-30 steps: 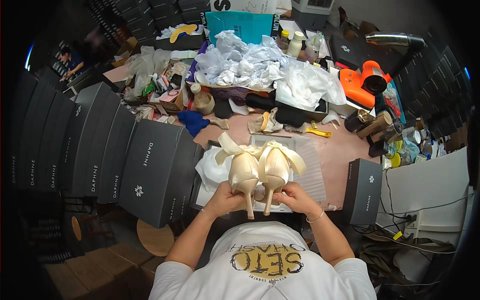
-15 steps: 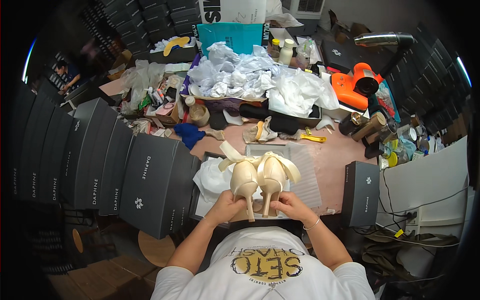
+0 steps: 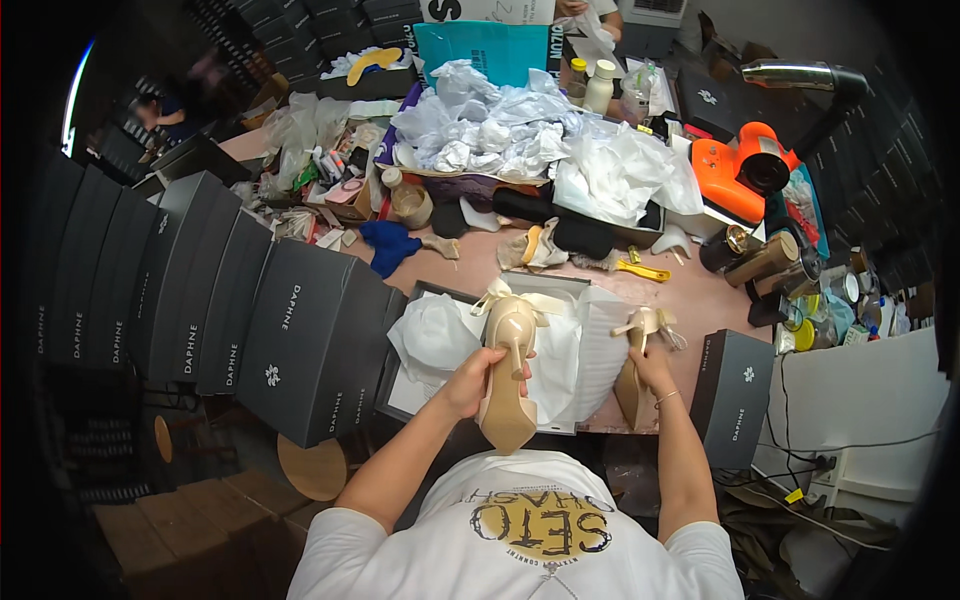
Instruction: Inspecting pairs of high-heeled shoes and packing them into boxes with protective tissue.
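My left hand (image 3: 472, 382) is closed around a cream high-heeled shoe (image 3: 512, 335), its sole and heel turned up and its toe toward me. A pale ribbon (image 3: 505, 292) hangs at the shoe's heel end. This shoe is above an open dark shoebox (image 3: 415, 385) with white tissue paper (image 3: 430, 335) in it. To the right, my right hand (image 3: 652, 370) grips the matching high-heeled shoe (image 3: 630, 395) over the table beside the box, with its heel pointing left. A translucent sheet (image 3: 601, 335) lies between that shoe and the box.
Dark shoeboxes (image 3: 310, 330) stand stacked at left, and a dark box lid (image 3: 738, 390) is at right. Crumpled paper (image 3: 490, 130) fills a tray at the back. An orange heat blower (image 3: 735, 175), a yellow-handled brush (image 3: 642, 271) and a blue cloth (image 3: 388, 247) lie around. Another person's hand (image 3: 572, 8) shows behind.
The two shoes, held side by side before, are now apart. My right hand has carried one to the right, while my left hand keeps the other above the box. Another person has appeared behind.
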`<action>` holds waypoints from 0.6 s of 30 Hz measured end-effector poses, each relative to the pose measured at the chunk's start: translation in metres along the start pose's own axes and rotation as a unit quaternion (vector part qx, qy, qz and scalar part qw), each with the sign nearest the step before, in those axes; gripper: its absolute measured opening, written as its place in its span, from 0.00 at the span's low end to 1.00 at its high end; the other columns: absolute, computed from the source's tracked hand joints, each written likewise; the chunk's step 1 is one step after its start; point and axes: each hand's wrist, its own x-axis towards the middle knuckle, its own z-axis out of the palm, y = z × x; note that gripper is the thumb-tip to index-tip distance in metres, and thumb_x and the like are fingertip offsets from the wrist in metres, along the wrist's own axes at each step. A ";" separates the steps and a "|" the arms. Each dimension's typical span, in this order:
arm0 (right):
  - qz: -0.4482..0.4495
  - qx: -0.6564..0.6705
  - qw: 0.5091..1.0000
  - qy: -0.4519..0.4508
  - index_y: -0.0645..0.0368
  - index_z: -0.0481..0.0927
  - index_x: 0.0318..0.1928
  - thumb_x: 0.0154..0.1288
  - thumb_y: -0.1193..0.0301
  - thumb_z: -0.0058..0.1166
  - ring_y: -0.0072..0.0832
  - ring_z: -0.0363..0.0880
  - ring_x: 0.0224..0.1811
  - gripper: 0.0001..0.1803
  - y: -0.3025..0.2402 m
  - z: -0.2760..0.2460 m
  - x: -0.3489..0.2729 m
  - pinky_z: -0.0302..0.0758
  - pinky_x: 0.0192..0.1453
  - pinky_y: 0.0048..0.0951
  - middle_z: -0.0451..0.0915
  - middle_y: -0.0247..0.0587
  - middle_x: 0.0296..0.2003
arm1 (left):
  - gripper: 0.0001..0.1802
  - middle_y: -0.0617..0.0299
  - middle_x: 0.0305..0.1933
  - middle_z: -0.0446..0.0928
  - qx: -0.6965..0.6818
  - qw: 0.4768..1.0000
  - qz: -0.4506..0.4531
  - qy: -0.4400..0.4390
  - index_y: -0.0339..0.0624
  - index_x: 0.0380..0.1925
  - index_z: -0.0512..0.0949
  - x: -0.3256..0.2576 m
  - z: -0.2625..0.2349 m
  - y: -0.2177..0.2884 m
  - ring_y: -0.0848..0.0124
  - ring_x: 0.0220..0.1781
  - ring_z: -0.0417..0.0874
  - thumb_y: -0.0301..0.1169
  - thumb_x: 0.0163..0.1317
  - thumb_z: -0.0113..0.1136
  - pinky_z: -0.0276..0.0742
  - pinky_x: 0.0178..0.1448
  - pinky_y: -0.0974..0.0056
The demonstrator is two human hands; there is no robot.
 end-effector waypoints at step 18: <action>-0.003 0.290 0.823 -0.489 0.60 0.46 0.72 0.55 0.55 0.63 0.31 0.68 0.59 0.53 -0.153 -0.024 -0.170 0.64 0.63 0.30 0.71 0.49 0.55 | 0.14 0.53 0.38 0.78 0.663 0.667 0.332 -0.076 0.39 0.44 0.78 -0.016 0.045 0.023 0.58 0.42 0.79 0.29 0.57 0.62 0.74 0.48 0.57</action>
